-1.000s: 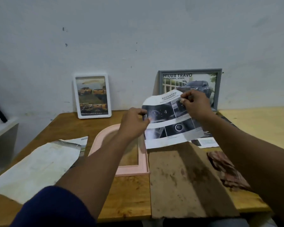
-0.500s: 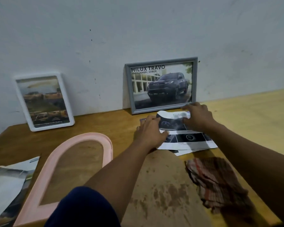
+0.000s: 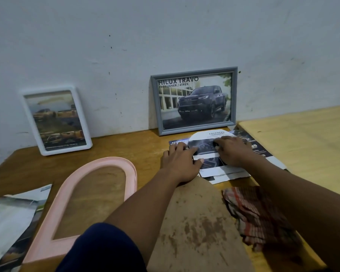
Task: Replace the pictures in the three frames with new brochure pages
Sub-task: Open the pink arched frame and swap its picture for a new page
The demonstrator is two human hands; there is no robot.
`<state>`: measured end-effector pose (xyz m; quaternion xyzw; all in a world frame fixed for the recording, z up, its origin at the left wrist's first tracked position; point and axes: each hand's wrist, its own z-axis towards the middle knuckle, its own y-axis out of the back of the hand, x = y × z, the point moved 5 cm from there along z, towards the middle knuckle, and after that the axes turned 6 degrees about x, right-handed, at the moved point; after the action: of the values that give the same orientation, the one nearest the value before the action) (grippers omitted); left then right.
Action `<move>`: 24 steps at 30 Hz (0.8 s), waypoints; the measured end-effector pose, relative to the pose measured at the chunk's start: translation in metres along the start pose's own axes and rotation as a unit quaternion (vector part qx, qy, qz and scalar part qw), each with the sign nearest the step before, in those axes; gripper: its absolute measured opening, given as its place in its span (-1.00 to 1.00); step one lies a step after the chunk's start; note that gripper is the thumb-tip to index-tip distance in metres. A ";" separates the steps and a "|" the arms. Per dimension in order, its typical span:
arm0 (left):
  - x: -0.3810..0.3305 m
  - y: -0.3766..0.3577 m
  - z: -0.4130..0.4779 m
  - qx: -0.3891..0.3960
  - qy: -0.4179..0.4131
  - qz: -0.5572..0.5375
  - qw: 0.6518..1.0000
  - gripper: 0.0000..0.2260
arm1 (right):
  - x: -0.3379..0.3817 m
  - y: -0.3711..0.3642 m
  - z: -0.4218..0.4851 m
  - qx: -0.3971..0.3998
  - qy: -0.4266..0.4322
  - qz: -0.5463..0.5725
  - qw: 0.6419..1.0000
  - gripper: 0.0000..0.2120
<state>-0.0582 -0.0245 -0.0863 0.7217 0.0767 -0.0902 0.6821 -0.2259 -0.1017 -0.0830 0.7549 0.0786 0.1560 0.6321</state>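
Note:
An arch-cut brochure page (image 3: pixel 208 143) lies on the table in front of the grey frame (image 3: pixel 194 101), on top of more brochure sheets (image 3: pixel 259 148). My left hand (image 3: pixel 180 163) presses flat on its left side and my right hand (image 3: pixel 234 152) presses on its right side. The empty pink arched frame (image 3: pixel 67 203) lies flat to the left. A brown arched backing board (image 3: pixel 194 222) lies under my left forearm. A white frame (image 3: pixel 55 120) with a truck picture leans on the wall at the left.
A checked cloth (image 3: pixel 257 214) lies right of the backing board. Loose brochure pages (image 3: pixel 12 218) sit at the table's front left. A lighter wooden surface (image 3: pixel 302 144) adjoins the table on the right. The wall stands close behind the frames.
The page was held up in the air a second ago; both hands have lowered it onto the table and now press it flat. The camera has shifted closer and to the right.

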 end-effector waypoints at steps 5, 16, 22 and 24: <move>0.012 0.017 -0.023 0.003 0.010 -0.029 1.000 -0.47 | 0.026 0.010 -0.009 -0.017 -0.014 0.023 0.999 -0.51; 0.180 0.089 -0.162 -0.070 0.176 -0.044 0.981 -0.47 | 0.283 0.015 -0.070 0.024 0.207 0.116 0.971 -0.67; 0.319 0.096 -0.282 -0.084 0.341 -0.050 0.935 -0.42 | 0.428 -0.023 -0.113 0.074 0.271 0.105 0.954 -0.80; 0.355 0.086 -0.321 -0.058 0.396 -0.046 0.915 -0.34 | 0.456 -0.038 -0.121 0.074 0.274 0.079 0.956 -0.73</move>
<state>0.3156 0.2868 -0.0691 0.6533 0.3788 0.1759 0.6315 0.1652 0.1617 -0.0396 0.7316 0.1997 0.4002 0.5145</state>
